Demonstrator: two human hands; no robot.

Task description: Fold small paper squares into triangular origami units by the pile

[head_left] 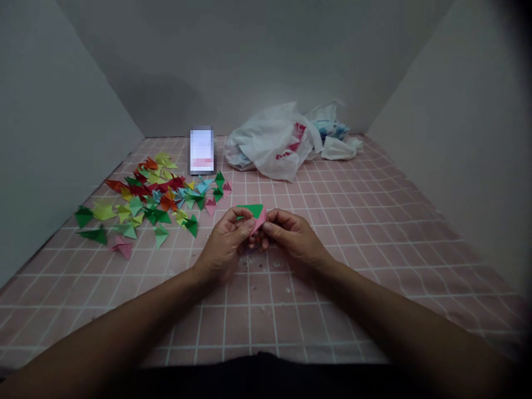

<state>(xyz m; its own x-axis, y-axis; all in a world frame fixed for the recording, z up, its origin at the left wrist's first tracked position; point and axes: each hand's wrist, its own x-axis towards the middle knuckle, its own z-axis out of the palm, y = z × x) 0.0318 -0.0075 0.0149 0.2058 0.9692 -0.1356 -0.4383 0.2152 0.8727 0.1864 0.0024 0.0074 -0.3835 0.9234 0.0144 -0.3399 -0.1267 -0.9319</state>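
Between my hands is a small folded piece of origami paper, green on its upper face with a pink flap at the front right. My left hand pinches its left side, thumb on top. At its right edge my right hand grips the pink part between thumb and fingers. Both hands are just above the cloth, and the lower part of the paper is hidden by the fingers. To the left lies a pile of folded paper cranes in red, orange, yellow, green, blue and pink.
A phone with a lit, blurred screen stands behind the cranes. Right of it lies a crumpled white plastic bag with red print, then a blue and white package. A pink checked cloth covers the surface, with grey walls around.
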